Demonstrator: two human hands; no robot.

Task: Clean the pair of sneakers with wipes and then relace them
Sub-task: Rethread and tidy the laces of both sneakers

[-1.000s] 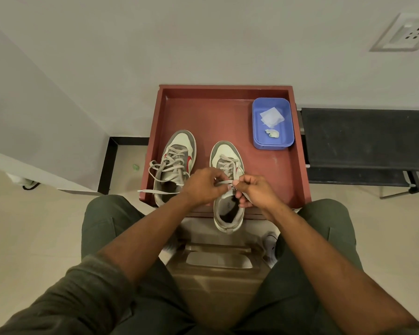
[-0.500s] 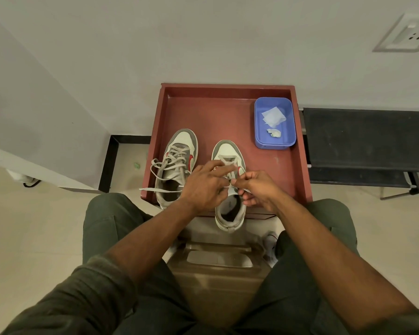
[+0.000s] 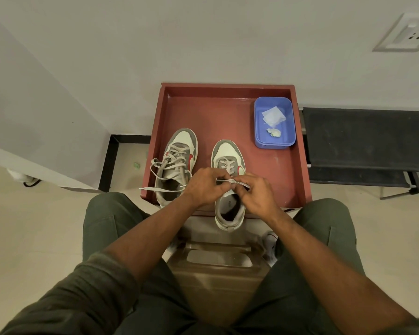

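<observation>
Against a plain wall sits a red tray (image 3: 230,112) holding two sneakers: the left sneaker (image 3: 177,163) laced, the right sneaker (image 3: 229,189) mid-relacing. Left hand (image 3: 205,187) and right hand (image 3: 257,192) each pinch its one lace (image 3: 228,181) above the tongue. Next comes threading an eyelet, probably. One blue tub (image 3: 275,123) holds two wipes.

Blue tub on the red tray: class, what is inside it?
Inside the blue tub lie a flat white wipe and a small crumpled wad. Anything beneath the wipe is hidden.
</observation>
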